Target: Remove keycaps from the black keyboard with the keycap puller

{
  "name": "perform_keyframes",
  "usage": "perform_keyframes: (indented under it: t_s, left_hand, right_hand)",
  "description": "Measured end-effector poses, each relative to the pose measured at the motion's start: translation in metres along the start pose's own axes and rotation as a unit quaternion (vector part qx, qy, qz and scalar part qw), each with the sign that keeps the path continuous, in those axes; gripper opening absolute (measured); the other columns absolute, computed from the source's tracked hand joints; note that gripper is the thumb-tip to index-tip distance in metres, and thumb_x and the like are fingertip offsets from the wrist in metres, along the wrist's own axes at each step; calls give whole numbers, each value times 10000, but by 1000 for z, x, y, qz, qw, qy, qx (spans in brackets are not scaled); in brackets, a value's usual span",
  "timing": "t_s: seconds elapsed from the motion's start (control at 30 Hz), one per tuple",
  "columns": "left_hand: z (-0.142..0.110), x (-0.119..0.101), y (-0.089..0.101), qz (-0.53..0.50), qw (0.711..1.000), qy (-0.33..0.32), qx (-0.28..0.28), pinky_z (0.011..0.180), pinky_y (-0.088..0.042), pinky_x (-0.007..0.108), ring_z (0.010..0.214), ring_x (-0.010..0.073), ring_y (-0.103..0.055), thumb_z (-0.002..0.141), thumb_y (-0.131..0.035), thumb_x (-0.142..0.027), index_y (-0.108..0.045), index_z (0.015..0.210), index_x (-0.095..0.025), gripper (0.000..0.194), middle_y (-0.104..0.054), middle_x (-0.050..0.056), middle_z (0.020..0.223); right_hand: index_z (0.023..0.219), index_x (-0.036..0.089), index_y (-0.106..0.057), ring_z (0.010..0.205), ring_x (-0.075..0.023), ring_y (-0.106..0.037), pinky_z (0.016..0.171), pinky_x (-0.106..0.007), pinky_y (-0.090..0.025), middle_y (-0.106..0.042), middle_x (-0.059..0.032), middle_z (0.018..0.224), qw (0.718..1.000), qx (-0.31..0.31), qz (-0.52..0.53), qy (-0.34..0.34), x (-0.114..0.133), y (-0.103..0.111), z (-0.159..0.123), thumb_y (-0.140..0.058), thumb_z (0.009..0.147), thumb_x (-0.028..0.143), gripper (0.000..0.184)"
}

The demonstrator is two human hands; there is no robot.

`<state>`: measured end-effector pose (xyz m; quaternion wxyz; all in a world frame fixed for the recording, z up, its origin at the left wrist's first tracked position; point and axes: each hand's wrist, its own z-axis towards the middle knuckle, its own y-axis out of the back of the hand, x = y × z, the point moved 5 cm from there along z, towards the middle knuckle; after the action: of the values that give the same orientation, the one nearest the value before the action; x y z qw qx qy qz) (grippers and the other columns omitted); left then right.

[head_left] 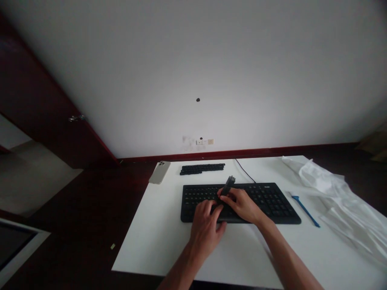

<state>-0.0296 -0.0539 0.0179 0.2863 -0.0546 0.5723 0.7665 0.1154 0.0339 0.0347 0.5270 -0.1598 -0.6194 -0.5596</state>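
Note:
A black keyboard (242, 219) lies across the white table, most of its keys in place. My right hand (243, 204) is over its middle, closed on a dark, narrow bar-shaped tool (229, 185) that tilts up to the right with a jagged-looking upper end. The tool's lower end is hidden by my fingers. To the left, my left hand (205, 225) rests on the keyboard's lower front part, fingers bent and somewhat apart, thumb at the front edge. Whatever lies under its fingertips is covered. Behind the keyboard, loose black keycaps (202, 168) are laid out in rows.
A phone (159, 173) lies at the table's (151, 233) back left corner. On the right are a thin blue tool (306, 211) and a crumpled white sheet (326, 181). The keyboard's cable (245, 172) runs off the back edge. Beyond stands a wall with sockets (204, 141).

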Motion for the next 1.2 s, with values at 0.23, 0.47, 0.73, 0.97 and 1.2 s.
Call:
perform_keyframes:
  t_s: [0.23,0.47,0.73,0.97,1.2]
  left_hand:
    - [-12,-9,-13,29,999,15,-33,1185,-370,602,1322,336,-483,890,-675,-271,-455,1497,-228,647,-546,121,1401]
    - [-8,-10,-11,31,999,21,-26,1185,-367,590,1298,333,-489,899,-666,-309,-466,1497,-215,637,-551,124,1383]
    - [-7,-8,-9,13,999,22,-26,1155,-379,577,1287,340,-492,895,-694,-364,-477,1492,-242,647,-552,125,1368]
    - [29,13,-1,3,999,33,13,954,-513,439,1089,259,-590,939,-656,-307,-607,1375,-293,440,-632,70,1242]
    - [59,23,-3,-3,998,0,67,947,-532,367,990,216,-633,910,-692,-252,-781,1083,-269,195,-705,36,1056]
  right_hand:
    - [1069,227,-759,804,-242,-702,720,-316,-534,-778,-60,925,999,28,-35,8,7,2,-2,-564,985,437,298]
    - [1120,229,-766,928,-260,-703,881,-364,-544,-777,-54,1049,998,58,27,18,-5,15,-4,-582,981,471,335]
    - [1111,191,-749,998,-289,-717,912,-395,-560,-785,-72,1047,995,4,92,-24,-22,17,-1,-609,949,528,398]
    - [1114,188,-733,1008,-296,-736,929,-413,-556,-792,-97,1081,987,-146,50,-45,-40,21,3,-605,946,498,375]
    - [1114,187,-728,967,-288,-748,897,-398,-566,-797,-99,1044,986,-161,25,-44,-42,22,2,-596,950,494,372]
